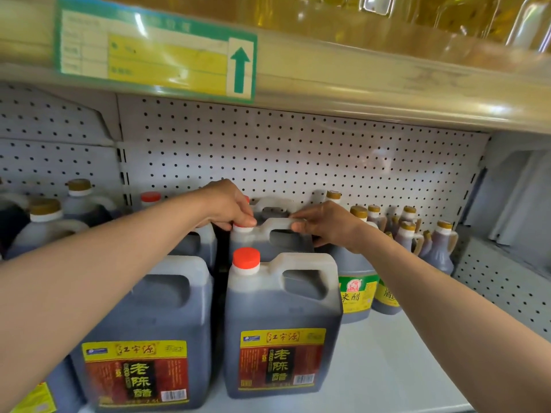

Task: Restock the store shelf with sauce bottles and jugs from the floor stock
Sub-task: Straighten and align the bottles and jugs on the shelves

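Dark vinegar jugs with red caps stand in rows on the white shelf (pixel 387 368). A front jug (pixel 280 323) with a red and yellow label stands at the middle, another (pixel 149 338) to its left. Behind the middle one stands a second-row jug (pixel 268 236). My left hand (pixel 229 207) grips the cap of that second-row jug from above. My right hand (pixel 328 225) grips the right end of its white handle. A third jug (pixel 271 205) shows partly behind it.
Smaller dark bottles with gold caps (pixel 408 231) crowd the back right, two with green and yellow labels (pixel 356 293). More jugs (pixel 44 222) stand at the left. A pegboard back wall (pixel 298 150) and an upper shelf edge with a green price tag (pixel 155 52) hang close overhead.
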{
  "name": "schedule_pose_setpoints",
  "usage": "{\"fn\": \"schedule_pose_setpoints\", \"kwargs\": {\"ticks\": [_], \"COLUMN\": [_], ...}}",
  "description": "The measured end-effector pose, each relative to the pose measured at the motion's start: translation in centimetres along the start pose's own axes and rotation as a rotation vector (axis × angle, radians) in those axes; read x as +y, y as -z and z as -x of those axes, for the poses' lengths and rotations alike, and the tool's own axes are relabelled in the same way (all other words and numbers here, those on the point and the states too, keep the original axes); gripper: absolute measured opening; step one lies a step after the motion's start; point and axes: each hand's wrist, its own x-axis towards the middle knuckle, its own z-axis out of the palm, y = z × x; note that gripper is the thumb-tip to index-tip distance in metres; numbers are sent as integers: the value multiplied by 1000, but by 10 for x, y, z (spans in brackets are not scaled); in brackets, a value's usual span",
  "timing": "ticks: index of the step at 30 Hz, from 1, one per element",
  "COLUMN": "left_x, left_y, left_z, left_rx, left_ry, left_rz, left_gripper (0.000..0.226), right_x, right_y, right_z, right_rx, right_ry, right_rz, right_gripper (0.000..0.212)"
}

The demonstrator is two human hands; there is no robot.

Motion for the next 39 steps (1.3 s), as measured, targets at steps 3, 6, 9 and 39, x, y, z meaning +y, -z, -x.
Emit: {"fn": "schedule_pose_setpoints", "kwargs": {"ticks": [3,6,9,39], "left_x": [1,2,-1,-4], "left_y": [1,0,1,12], "left_z": [-2,-3,-2,-52], "left_rx": [9,21,10,221], "left_ry": [-3,-1,-10,82], "left_rz": [0,-5,6,-100], "left_gripper": [17,18,15,38], "right_x": [-1,-1,-1,-27], "right_y": [0,-1,0,6], "right_z": [-3,-5,-6,-55], "right_rx": [11,15,2,189], "right_ry": [-4,-8,8,10], "right_rz": [7,-4,-6,281], "right_gripper": [38,38,37,32]}}
